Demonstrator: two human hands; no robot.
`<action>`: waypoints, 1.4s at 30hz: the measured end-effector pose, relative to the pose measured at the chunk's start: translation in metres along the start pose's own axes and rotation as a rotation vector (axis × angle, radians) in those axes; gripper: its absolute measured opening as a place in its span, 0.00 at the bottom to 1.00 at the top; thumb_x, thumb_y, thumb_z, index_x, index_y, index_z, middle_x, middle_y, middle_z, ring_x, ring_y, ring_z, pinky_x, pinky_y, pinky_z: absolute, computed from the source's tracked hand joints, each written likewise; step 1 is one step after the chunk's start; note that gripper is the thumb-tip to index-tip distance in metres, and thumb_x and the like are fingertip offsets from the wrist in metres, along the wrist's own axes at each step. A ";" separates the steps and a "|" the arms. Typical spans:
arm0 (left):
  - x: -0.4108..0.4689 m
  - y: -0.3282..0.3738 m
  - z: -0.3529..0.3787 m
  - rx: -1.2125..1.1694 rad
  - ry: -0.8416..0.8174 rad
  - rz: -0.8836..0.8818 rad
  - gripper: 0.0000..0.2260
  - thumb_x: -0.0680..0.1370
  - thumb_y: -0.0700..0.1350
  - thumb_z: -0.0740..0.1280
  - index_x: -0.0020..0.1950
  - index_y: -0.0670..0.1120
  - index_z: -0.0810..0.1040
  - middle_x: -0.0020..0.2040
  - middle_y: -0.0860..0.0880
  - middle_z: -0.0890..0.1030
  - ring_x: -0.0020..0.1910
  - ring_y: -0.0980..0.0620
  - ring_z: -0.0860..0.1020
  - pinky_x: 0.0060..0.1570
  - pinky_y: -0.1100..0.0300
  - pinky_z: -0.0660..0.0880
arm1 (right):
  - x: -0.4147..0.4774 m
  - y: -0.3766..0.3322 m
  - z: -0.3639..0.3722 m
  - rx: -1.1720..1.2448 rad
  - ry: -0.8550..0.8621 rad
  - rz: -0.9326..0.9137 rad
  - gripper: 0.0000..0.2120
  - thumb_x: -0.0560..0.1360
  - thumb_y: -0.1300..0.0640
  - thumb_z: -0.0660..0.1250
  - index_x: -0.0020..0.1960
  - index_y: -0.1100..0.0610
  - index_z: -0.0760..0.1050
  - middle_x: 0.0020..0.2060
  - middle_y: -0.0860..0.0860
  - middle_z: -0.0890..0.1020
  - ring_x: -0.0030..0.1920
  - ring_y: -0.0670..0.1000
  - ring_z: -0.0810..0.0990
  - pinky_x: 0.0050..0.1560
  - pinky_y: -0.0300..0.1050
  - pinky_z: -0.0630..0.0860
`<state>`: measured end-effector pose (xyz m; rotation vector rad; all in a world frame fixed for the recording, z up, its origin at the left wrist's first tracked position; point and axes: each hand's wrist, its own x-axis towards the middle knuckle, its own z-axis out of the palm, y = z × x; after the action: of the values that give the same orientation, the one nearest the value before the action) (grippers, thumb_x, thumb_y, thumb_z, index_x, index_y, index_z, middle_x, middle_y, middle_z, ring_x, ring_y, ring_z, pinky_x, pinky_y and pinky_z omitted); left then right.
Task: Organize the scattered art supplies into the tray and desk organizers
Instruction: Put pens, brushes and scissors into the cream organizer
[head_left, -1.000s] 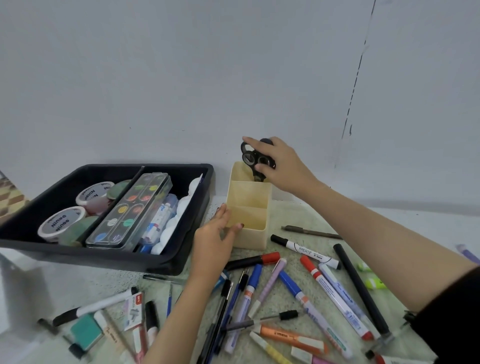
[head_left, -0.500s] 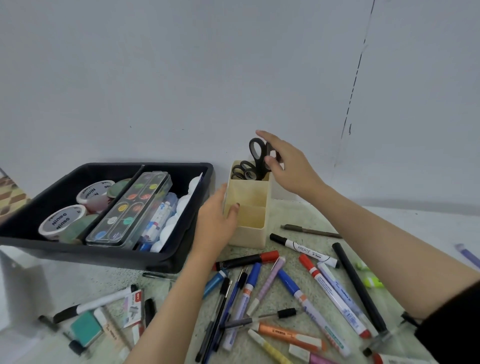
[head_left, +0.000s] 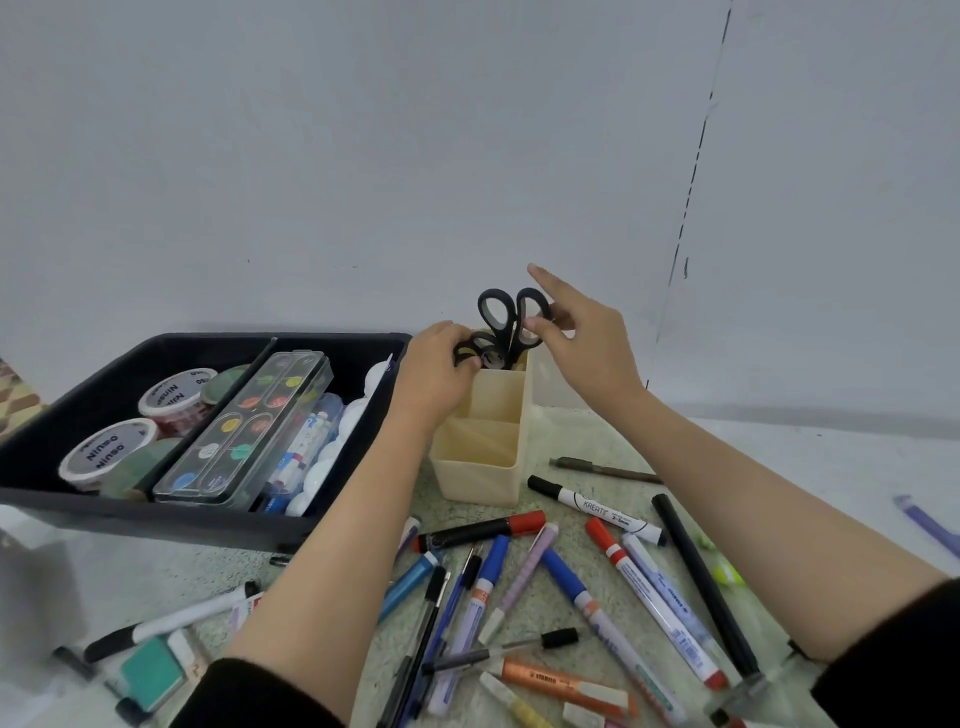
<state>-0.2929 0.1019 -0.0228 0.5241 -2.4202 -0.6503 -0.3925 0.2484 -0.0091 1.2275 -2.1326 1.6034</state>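
Both pairs of scissors stand in the back compartment of the cream organizer (head_left: 480, 478), the one farthest from the person. The tall scissors (head_left: 510, 340) stand nearly upright, long axis vertical, blades down inside the compartment and out of sight, the two black handle loops well above the rim. The short scissors (head_left: 470, 345) sit lower and lean toward the organizer's left side, with their loops just above the rim.

The right hand (head_left: 587, 343) pinches the right loop of the tall scissors between thumb and a curled finger, while its index finger sticks straight up, free. The left hand (head_left: 434, 371) reaches in from the organizer's left, and its fingers (head_left: 457, 358) curl onto the loops of the short scissors.

Scissors like these are likely stiff and moderately heavy for their size, top-heavy once stood on their tips, with smooth plastic loops. The loops are the safe place to hold, as the blades are sharp. In a narrow compartment they will probably tip against a wall or each other unless settled.

The organizer's two nearer compartments look empty. Markers (head_left: 605, 512) and pens lie scattered on the surface (head_left: 571, 439) in front of the organizer, pointing every way. A black tray (head_left: 156, 525) with tape rolls and a paint set sits just left of it.
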 end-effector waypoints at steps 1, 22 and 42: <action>0.000 0.002 -0.001 -0.011 0.007 0.016 0.08 0.73 0.40 0.69 0.52 0.43 0.79 0.47 0.50 0.78 0.51 0.49 0.75 0.46 0.62 0.64 | 0.000 0.001 0.000 0.015 0.026 -0.005 0.23 0.75 0.58 0.67 0.68 0.45 0.71 0.40 0.41 0.79 0.42 0.45 0.77 0.48 0.25 0.67; -0.018 0.007 0.008 0.047 0.056 0.081 0.18 0.77 0.35 0.60 0.68 0.44 0.69 0.58 0.46 0.79 0.65 0.46 0.71 0.73 0.45 0.53 | -0.005 -0.008 -0.002 -0.053 -0.043 -0.071 0.20 0.75 0.68 0.60 0.64 0.54 0.74 0.52 0.47 0.81 0.51 0.48 0.80 0.57 0.43 0.74; -0.025 0.008 0.001 0.068 -0.250 -0.010 0.33 0.79 0.41 0.61 0.78 0.47 0.46 0.78 0.47 0.50 0.77 0.47 0.45 0.72 0.45 0.42 | 0.004 -0.017 -0.011 -0.278 -0.029 0.043 0.16 0.79 0.54 0.62 0.65 0.48 0.75 0.45 0.50 0.83 0.48 0.50 0.79 0.52 0.43 0.72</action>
<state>-0.2763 0.1213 -0.0302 0.5087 -2.6833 -0.6748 -0.3864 0.2545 0.0098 1.1281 -2.3180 1.2550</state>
